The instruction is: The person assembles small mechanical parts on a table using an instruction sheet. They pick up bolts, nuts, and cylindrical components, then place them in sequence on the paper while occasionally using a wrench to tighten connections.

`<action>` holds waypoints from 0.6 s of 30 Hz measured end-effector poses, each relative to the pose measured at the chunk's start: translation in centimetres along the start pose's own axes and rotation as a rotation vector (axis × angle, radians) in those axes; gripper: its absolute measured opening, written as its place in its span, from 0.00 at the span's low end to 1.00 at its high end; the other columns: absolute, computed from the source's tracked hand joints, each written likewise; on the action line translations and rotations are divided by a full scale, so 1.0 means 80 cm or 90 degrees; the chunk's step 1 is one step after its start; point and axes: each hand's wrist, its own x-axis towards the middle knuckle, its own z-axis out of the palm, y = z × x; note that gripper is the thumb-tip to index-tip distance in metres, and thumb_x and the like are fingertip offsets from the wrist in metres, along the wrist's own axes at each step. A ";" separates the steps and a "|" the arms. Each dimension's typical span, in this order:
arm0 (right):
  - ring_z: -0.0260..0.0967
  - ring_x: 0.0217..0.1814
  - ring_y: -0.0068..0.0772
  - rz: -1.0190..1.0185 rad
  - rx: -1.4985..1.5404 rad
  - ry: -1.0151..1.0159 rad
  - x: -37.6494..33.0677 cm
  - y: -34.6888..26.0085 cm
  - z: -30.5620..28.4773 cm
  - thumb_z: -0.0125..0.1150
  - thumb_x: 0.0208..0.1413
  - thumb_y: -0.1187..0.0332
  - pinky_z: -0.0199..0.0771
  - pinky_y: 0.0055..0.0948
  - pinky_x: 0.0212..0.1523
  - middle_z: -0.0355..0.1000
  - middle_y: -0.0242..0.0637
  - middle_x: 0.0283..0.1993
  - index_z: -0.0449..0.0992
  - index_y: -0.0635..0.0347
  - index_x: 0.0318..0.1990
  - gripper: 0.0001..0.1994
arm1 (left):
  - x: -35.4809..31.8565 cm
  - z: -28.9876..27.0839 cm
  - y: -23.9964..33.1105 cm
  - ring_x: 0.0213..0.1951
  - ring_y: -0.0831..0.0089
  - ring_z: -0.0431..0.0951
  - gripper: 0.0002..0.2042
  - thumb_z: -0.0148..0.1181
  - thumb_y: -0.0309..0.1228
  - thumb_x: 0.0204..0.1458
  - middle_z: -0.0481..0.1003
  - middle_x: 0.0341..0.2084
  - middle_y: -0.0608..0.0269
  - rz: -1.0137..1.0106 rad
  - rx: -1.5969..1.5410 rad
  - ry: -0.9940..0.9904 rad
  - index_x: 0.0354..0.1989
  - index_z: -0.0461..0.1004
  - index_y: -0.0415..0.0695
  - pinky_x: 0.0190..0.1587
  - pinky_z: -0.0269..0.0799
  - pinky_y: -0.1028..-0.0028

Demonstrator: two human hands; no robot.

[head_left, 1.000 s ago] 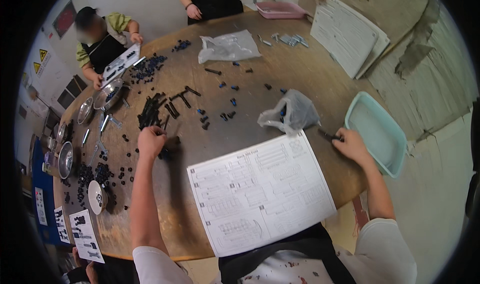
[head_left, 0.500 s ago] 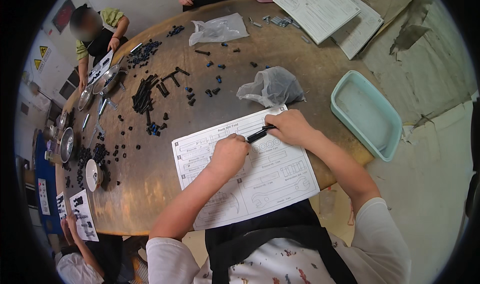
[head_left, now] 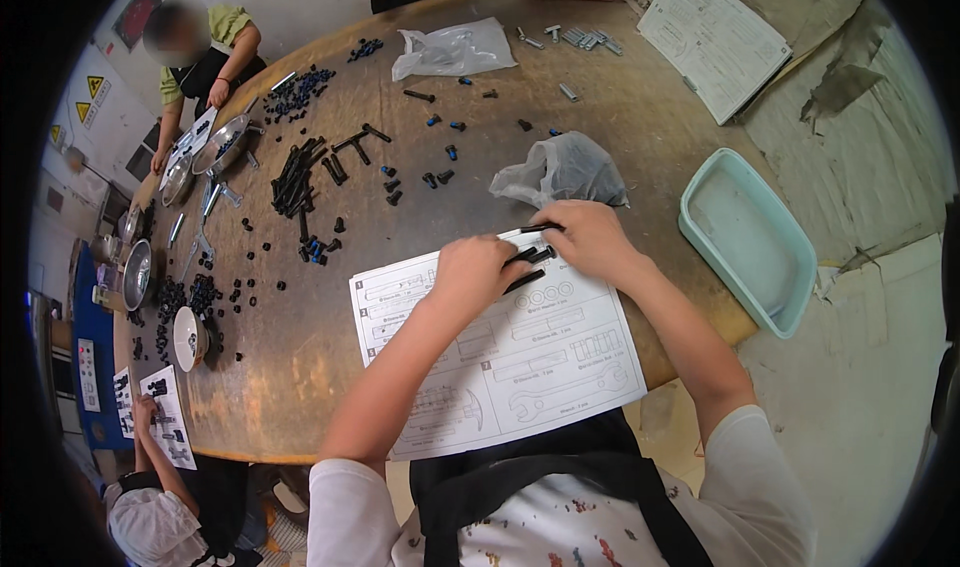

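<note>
Over the table's point(head_left: 290, 392) near edge, the person's left hand point(head_left: 472, 273) grips several black bolts point(head_left: 524, 280) above a printed sheet point(head_left: 610, 392), while the right hand point(head_left: 592, 239) pinches another dark piece point(head_left: 541, 228) at the sheet's top edge. A clear plastic bag point(head_left: 575, 167) sits just beyond; a pale green tray point(head_left: 750, 242) stands by the table's right edge.

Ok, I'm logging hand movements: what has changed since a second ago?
The left hand moved right from the black bolt pile to over the printed sheet, now holding dark rods. The right hand moved left from beside the teal tray, still holding a dark rod. The tray and plastic bag stayed put.
</note>
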 end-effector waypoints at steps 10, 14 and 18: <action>0.70 0.52 0.44 -0.053 0.029 -0.078 -0.007 -0.013 0.045 0.57 0.55 0.72 0.71 0.40 0.50 0.74 0.37 0.45 0.80 0.58 0.43 0.10 | -0.059 0.031 -0.002 0.39 0.56 0.80 0.24 0.69 0.37 0.48 0.75 0.46 0.53 -0.094 -0.152 0.121 0.52 0.74 0.36 0.41 0.77 0.63; 0.59 0.68 0.53 0.109 -0.005 -0.038 -0.047 -0.025 0.022 0.56 0.56 0.74 0.62 0.44 0.65 0.64 0.52 0.64 0.61 0.69 0.64 0.27 | -0.053 0.028 -0.005 0.40 0.55 0.80 0.21 0.67 0.34 0.50 0.74 0.47 0.54 -0.099 -0.185 0.106 0.51 0.75 0.37 0.42 0.77 0.63; 0.47 0.75 0.58 0.162 -0.061 -0.049 -0.081 -0.029 0.045 0.57 0.57 0.71 0.44 0.50 0.73 0.51 0.61 0.71 0.47 0.74 0.70 0.36 | -0.044 0.031 -0.008 0.40 0.55 0.80 0.21 0.67 0.34 0.50 0.74 0.46 0.54 -0.091 -0.212 0.109 0.51 0.75 0.37 0.43 0.77 0.63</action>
